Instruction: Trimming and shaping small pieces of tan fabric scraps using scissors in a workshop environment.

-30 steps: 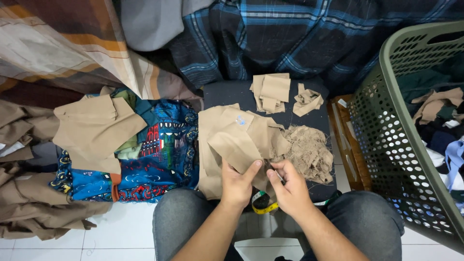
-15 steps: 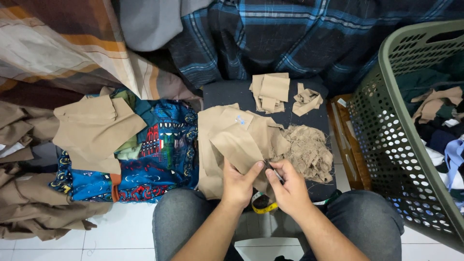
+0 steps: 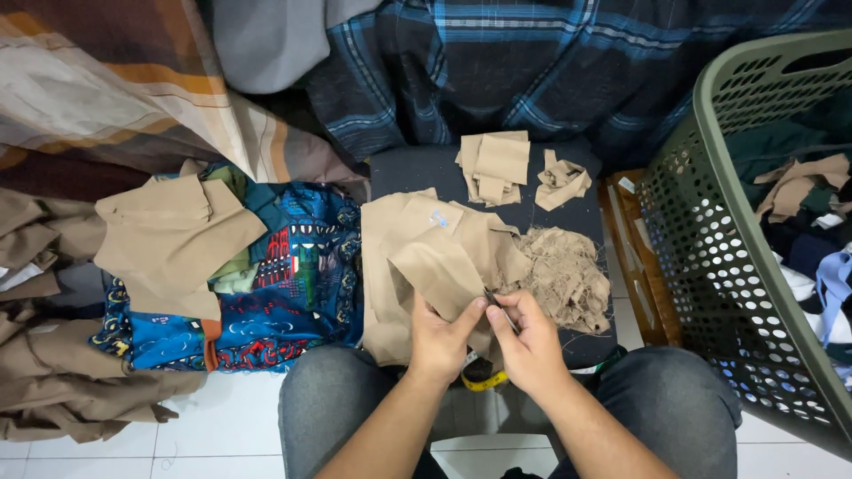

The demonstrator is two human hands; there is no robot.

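Note:
My left hand [image 3: 441, 339] grips the near edge of a tan fabric piece [image 3: 444, 253] that lies over my lap and a dark cushion [image 3: 417, 168]. My right hand [image 3: 530, 341] pinches a small dark metal tool [image 3: 493, 302], its tip against the tan fabric's edge right next to my left thumb. A pile of frayed tan threads [image 3: 564, 275] sits just right of the fabric. A yellow measuring tape [image 3: 484, 381] peeks out under my hands.
Two small stacks of folded tan pieces [image 3: 493, 164] [image 3: 563, 180] lie farther back. A blue patterned cloth [image 3: 284, 284] with tan fabric [image 3: 173, 235] on it is at left. A green perforated laundry basket [image 3: 737, 248] of clothes stands at right, beside a wooden stool [image 3: 635, 257]. Plaid and striped cloths lie behind.
Both hands stay at the fabric's edge. My right hand has shifted slightly with the tool; the fabric barely moves.

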